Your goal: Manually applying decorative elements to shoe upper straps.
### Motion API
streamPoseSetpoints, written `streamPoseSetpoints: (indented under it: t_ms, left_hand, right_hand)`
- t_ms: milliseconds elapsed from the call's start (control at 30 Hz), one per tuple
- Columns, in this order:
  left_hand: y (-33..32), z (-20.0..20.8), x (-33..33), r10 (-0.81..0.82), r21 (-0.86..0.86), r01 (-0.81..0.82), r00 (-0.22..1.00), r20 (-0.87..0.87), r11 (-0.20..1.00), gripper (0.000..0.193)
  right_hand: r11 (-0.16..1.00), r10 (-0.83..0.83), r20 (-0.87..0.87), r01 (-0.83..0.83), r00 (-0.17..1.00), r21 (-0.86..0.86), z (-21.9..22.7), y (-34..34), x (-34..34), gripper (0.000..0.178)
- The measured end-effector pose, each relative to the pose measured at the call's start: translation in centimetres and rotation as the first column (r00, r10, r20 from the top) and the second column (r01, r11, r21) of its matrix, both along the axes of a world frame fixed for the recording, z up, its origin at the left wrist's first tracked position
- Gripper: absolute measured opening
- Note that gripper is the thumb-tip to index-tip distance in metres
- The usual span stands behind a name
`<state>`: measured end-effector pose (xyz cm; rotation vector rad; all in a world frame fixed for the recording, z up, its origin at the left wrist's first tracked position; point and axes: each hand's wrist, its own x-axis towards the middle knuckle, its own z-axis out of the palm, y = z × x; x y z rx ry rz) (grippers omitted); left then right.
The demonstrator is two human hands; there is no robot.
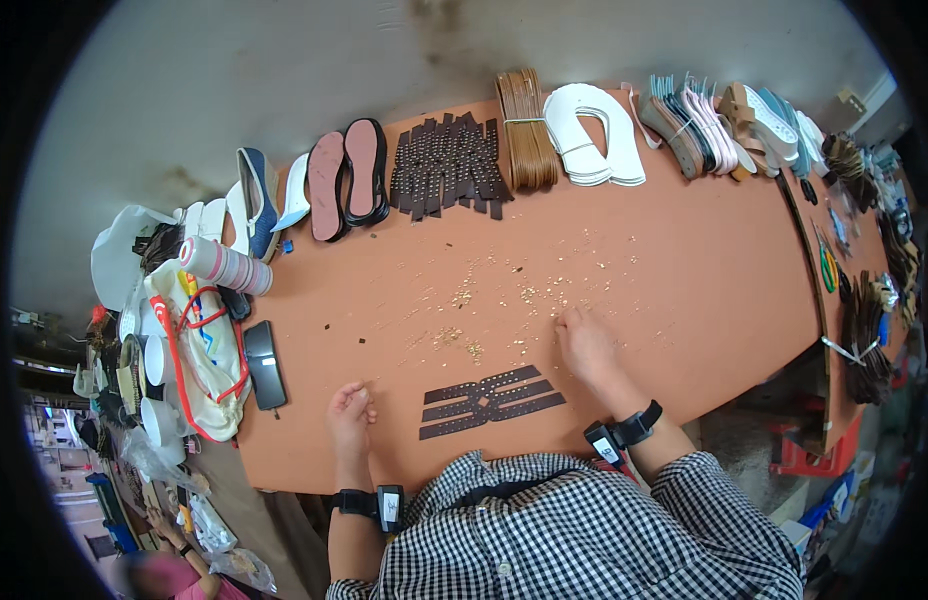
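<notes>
A dark brown studded strap piece point(492, 401) lies flat near the table's front edge, its strips spreading to both sides from a joined middle. To its left is my left hand point(352, 408), closed, thumb against the curled fingers; anything inside is hidden. Beyond the strap's right end, my right hand point(586, 342) rests low over the table, fingers bent together and pointing down. Whatever its fingertips may hold cannot be made out. Small gold-coloured studs point(462, 292) are scattered over the table's middle, some close to my right fingertips. Neither hand touches the strap piece.
Along the back of the brown table point(714, 270) stand a studded strap pile point(448, 165), pink-lined soles point(327, 185), tied brown strips point(529, 130) and white sole shapes point(614, 150). At left are a phone point(265, 368), striped cup point(224, 265) and bag point(212, 370). Pliers point(827, 262) lie right.
</notes>
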<state>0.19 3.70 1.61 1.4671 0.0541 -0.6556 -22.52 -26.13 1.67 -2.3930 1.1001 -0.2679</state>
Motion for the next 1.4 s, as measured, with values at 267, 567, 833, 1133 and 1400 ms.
streamPoseSetpoints:
  t_ms: [267, 567, 833, 1133, 1400]
  left_hand:
    - [0.2, -0.4, -0.6, -0.053, 0.027, 0.052, 0.997, 0.048, 0.998, 0.014]
    - [-0.1, -0.8, -0.6, -0.135, 0.057, 0.132, 0.989, 0.06, 0.99, 0.015]
    - [0.2, -1.6, -0.6, -0.15, 0.051, 0.147, 0.986, 0.066, 0.988, 0.015]
    - [-0.3, -1.0, -1.1, -0.124, 0.072, 0.117, 0.988, 0.095, 0.99, 0.013]
    - [-0.2, -1.0, -1.3, -0.102, 0.09, 0.091, 0.987, 0.126, 0.992, 0.013]
  right_hand:
    - [0.99, 0.043, -0.098, -0.056, 0.994, -0.132, -1.9, 0.0, 0.0, 0.016]
    - [0.992, 0.012, -0.279, -0.046, 0.96, -0.116, 0.2, 0.0, 1.1, 0.019]
    - [0.999, -0.03, -0.23, 0.036, 0.973, 0.024, 0.1, 0.5, 0.6, 0.02]
    - [0.986, 0.138, 0.026, -0.135, 0.99, -0.097, 0.5, 1.7, 0.4, 0.011]
    - [0.987, 0.159, -0.033, -0.159, 0.987, -0.007, 1.1, 2.7, 1.3, 0.009]
